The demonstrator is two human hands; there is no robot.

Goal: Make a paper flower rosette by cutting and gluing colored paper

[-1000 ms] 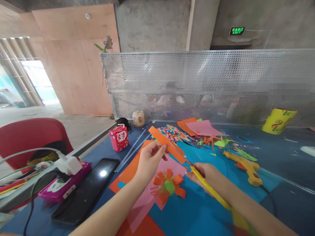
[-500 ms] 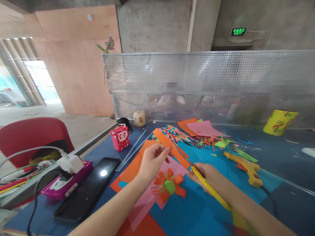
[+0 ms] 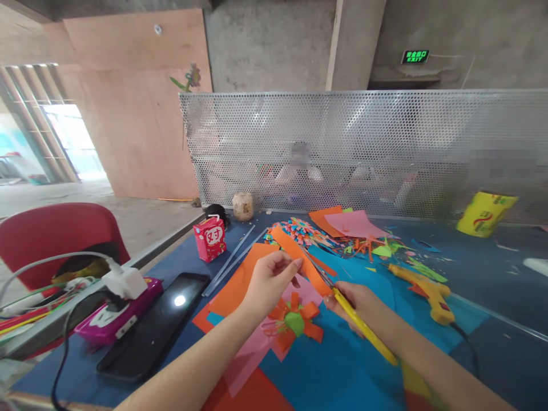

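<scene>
My left hand (image 3: pixel 269 281) pinches a long orange paper strip (image 3: pixel 289 244) between thumb and fingers, above the table. My right hand (image 3: pixel 358 303) is closed around yellow-handled scissors (image 3: pixel 365 327). Their metal blades lie along the right edge of the strip, pointing away from me. Below my hands rests a paper flower (image 3: pixel 293 324) with orange petals and a green centre. It sits partly on a pink paper sheet (image 3: pixel 246 365). Orange paper (image 3: pixel 233 282) and blue paper (image 3: pixel 308 374) spread beneath and around it.
A yellow glue gun (image 3: pixel 428 294) lies at right, near paper scraps (image 3: pixel 363 248) and a multicoloured paper flower pile (image 3: pixel 299 231). To the left are a phone (image 3: pixel 149 337), a purple power strip (image 3: pixel 105 325), a red drink box (image 3: pixel 209 238) and clear glue sticks (image 3: pixel 231 265). A perforated metal screen (image 3: pixel 363 148) stands behind.
The scissor blades look slightly further apart, and the handle has shifted a little to the left. The strip has tilted slightly in my left hand. Other things stay put.
</scene>
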